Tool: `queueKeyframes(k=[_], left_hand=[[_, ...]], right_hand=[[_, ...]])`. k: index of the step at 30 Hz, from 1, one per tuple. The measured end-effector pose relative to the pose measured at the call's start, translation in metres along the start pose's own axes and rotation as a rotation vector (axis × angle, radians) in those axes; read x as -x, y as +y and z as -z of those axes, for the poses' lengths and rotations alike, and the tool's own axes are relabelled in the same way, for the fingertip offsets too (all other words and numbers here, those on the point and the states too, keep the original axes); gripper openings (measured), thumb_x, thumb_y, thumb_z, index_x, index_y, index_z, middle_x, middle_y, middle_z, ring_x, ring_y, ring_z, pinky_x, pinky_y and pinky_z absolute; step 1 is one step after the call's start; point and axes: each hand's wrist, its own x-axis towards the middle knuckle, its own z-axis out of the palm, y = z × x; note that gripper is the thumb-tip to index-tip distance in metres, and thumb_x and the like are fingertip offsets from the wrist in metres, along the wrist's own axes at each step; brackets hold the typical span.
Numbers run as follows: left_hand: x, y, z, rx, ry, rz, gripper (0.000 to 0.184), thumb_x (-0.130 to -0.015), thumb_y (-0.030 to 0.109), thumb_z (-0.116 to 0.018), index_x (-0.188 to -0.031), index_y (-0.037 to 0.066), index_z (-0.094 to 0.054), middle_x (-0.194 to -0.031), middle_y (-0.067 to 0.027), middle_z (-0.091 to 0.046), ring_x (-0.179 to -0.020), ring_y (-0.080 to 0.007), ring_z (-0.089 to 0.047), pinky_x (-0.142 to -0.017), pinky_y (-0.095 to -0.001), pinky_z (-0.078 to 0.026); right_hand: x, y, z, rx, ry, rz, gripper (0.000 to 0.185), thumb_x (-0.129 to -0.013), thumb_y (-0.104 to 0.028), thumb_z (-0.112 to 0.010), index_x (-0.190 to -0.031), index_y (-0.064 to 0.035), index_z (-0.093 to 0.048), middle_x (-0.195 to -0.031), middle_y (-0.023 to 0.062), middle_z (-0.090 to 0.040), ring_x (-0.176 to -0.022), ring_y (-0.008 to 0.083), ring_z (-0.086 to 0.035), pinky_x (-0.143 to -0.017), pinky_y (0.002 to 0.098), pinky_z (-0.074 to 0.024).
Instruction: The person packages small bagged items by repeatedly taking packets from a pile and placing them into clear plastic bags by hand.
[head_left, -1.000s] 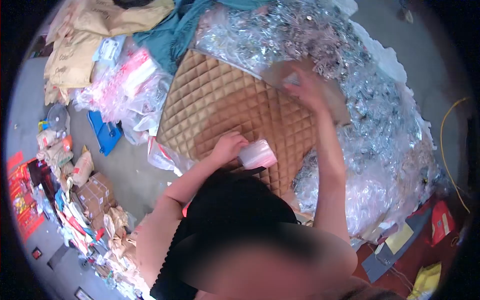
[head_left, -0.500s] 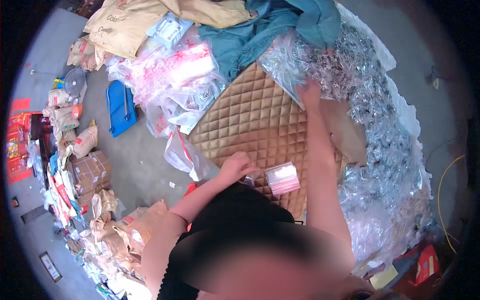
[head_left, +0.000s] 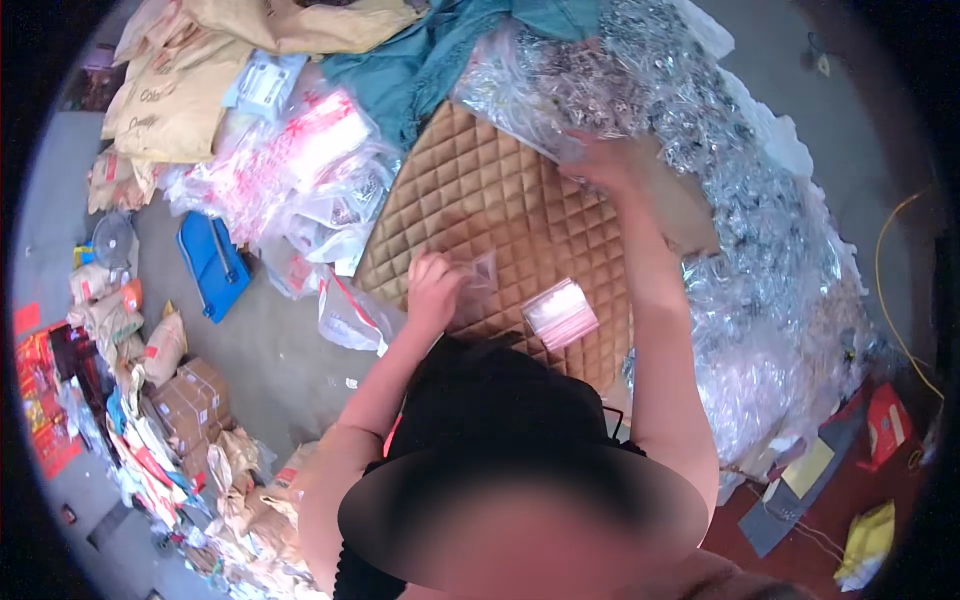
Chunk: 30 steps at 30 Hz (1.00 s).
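My left hand point(head_left: 435, 287) is closed at the near left of a brown quilted mat point(head_left: 500, 190), with the edge of a small clear plastic bag point(head_left: 481, 274) between its fingers. To the right of that bag, a stack of clear bags with pink edges point(head_left: 562, 315) lies on the mat, untouched. My right hand point(head_left: 608, 168) reaches to the mat's far right edge, beside a heap of shiny, clear-wrapped pieces point(head_left: 640, 80). It is blurred, and its fingertips are hard to make out.
Crumpled pink and clear plastic bags point(head_left: 320, 170) lie left of the mat, with a teal cloth point(head_left: 400, 75) and tan sacks point(head_left: 180, 100) behind. A blue folded item point(head_left: 213, 265), a taped carton point(head_left: 190, 405) and more sacks stand on the floor at left.
My left hand has moved with a small clear bag onto the mat's left part. My right hand stays near the heap's edge. The whole view has shifted with the head.
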Motion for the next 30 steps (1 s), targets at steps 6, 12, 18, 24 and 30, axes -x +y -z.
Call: queueKeyframes(k=[6, 12, 18, 24, 30], left_hand=[[0.019, 0.017, 0.014, 0.116, -0.381, 0.326, 0.057, -0.082, 0.009, -0.064, -0.136, 0.018, -0.049, -0.101, -0.0124, -0.066, -0.100, -0.0338, -0.062, -0.096, -0.0498, -0.044], [0.049, -0.002, -0.001, 0.243, -0.307, 0.342, 0.029, -0.089, 0.016, -0.063, -0.117, 0.009, -0.065, -0.104, -0.0190, -0.067, -0.100, -0.0362, -0.064, -0.086, -0.0404, -0.051], [-0.011, 0.017, -0.015, 0.185, -0.352, -0.035, 0.016, -0.090, 0.009, -0.060, -0.103, 0.002, -0.068, -0.098, -0.0171, -0.063, -0.092, -0.0338, -0.061, -0.082, -0.0399, -0.049], [-0.060, 0.078, -0.053, 0.234, -0.440, -0.405, 0.017, -0.086, 0.006, -0.064, -0.102, 0.004, -0.069, -0.110, -0.0182, -0.060, -0.104, -0.0349, -0.057, -0.090, -0.0414, -0.045], [-0.049, 0.135, -0.073, 0.333, -0.536, -0.811, 0.025, -0.083, 0.006, -0.067, -0.107, 0.012, -0.071, -0.129, -0.0222, -0.052, -0.120, -0.0408, -0.047, -0.103, -0.0472, -0.036]], right_hand=[[-0.085, 0.030, -0.064, 0.556, 0.205, 0.027, 0.066, -0.077, -0.031, -0.073, -0.138, -0.0208, -0.049, -0.111, 0.0178, -0.066, -0.103, 0.0327, -0.064, -0.089, 0.0473, -0.0499], [-0.048, 0.035, -0.048, 0.491, 0.318, -0.002, 0.021, -0.089, -0.015, -0.049, -0.100, -0.0134, -0.066, -0.095, 0.0135, -0.070, -0.084, 0.0294, -0.068, -0.073, 0.0433, -0.0555], [0.091, 0.055, -0.043, -0.010, 0.787, -0.059, 0.032, -0.074, -0.027, -0.070, -0.102, -0.0125, -0.067, -0.091, 0.0138, -0.067, -0.089, 0.0310, -0.066, -0.076, 0.0430, -0.0533], [0.230, 0.026, -0.065, -0.586, 0.585, 0.108, 0.032, -0.067, -0.030, -0.075, -0.089, -0.0080, -0.066, -0.088, 0.0119, -0.068, -0.079, 0.0326, -0.066, -0.069, 0.0433, -0.0527], [0.297, 0.020, -0.091, 0.178, 0.706, -0.083, 0.025, -0.070, -0.029, -0.068, -0.087, -0.0102, -0.065, -0.087, 0.0082, -0.067, -0.078, 0.0321, -0.066, -0.065, 0.0452, -0.0516]])
